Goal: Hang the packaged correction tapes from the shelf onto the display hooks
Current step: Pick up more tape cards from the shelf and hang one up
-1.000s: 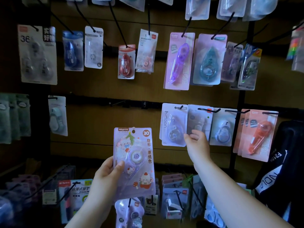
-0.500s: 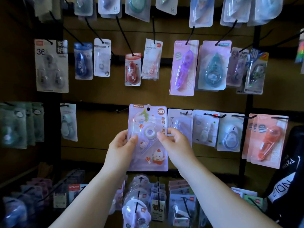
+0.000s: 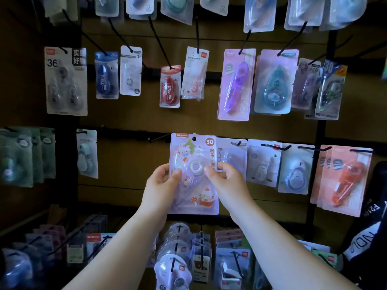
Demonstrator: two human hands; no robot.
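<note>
At the far left hang green packs [image 3: 16,158], and above them a card of three tapes marked 36 [image 3: 66,80]. A pale green tape pack [image 3: 87,153] hangs alone on the middle rail. Next comes a bare hook [image 3: 159,138] jutting from that rail, just left of the top corner of the lilac correction tape pack [image 3: 195,198] — the one with cartoon cats and a 30 in an orange circle. It is held upright in front of the middle row, its hanging hole at the top; whether a hook passes through that hole cannot be told. The left hand [image 3: 161,183] pinches the pack's left edge, thumb on the front. The right hand [image 3: 228,181] pinches the right edge likewise, thumb beside the round tape window. Further right, partly covered by the pack and the right hand, hangs a clear pack [image 3: 233,153], then a white pack [image 3: 262,162], a blue-rimmed pack [image 3: 295,170] and — last in the row — overlapping orange packs [image 3: 343,181].
</note>
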